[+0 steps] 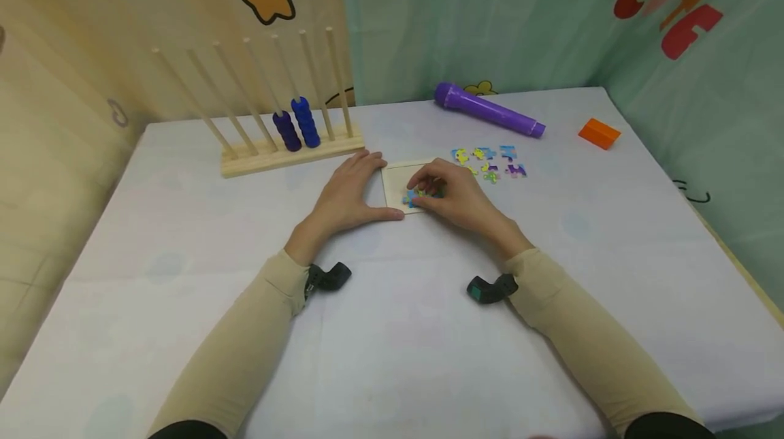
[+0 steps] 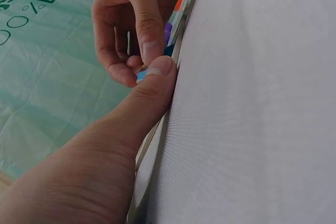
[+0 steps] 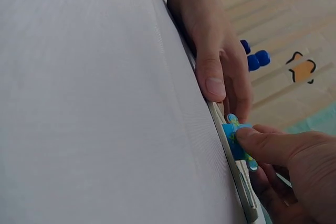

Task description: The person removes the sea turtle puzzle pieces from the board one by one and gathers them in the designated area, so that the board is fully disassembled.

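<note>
A shallow light-wood puzzle board (image 1: 398, 177) lies on the table between the hands. My left hand (image 1: 348, 195) rests along its left side, thumb and fingers spread and fairly straight, the thumb by the near edge. Over the board, my right hand (image 1: 456, 197) pinches a blue-green jigsaw puzzle piece (image 3: 237, 139) between thumb and fingers. In the head view, blue and green puzzle pieces (image 1: 409, 200) show under those fingers, partly hidden. Several loose puzzle pieces (image 1: 508, 152) lie just beyond the right hand, in blue, yellow, purple and green.
A wooden peg rack (image 1: 294, 161) with dark and bright blue beads stands at the back left. A purple toy microphone (image 1: 490, 111) lies at the back, and an orange block (image 1: 599, 133) at the back right. Curtains hang behind the white-covered table (image 1: 392, 344).
</note>
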A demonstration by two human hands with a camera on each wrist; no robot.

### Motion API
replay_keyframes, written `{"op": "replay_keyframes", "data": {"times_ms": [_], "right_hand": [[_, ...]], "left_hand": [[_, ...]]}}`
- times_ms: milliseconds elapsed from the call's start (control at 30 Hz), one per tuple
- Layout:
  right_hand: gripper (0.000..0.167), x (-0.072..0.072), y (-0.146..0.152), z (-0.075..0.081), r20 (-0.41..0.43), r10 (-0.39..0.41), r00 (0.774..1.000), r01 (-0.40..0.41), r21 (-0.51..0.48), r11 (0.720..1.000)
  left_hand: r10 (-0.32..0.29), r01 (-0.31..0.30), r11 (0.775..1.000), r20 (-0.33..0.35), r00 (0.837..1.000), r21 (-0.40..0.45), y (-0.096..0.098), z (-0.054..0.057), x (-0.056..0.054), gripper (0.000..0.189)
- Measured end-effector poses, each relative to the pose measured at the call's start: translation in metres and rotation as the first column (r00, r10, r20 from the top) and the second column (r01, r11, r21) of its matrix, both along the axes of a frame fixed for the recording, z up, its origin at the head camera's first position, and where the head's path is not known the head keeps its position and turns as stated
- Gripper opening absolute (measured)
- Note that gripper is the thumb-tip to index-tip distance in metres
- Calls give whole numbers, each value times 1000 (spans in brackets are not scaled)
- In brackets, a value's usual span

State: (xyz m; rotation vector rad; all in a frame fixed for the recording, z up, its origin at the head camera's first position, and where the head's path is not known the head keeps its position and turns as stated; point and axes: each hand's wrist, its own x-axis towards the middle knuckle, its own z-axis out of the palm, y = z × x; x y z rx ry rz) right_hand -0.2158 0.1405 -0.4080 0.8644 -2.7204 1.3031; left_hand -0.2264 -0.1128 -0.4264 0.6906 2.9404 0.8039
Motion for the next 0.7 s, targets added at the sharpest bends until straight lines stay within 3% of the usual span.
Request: {"op": "replay_keyframes", "data": {"times_ms": [300, 700], "right_hand": [[22, 3, 5, 2, 123, -27, 992, 38, -92, 995], [17, 13, 36, 11, 139, -194, 971, 215, -161, 963]], "left_hand": [[10, -10, 1000, 1, 1000, -4, 0, 1, 3, 107], [10, -10, 1000, -1, 1000, -14, 0, -1, 2, 109]]}}
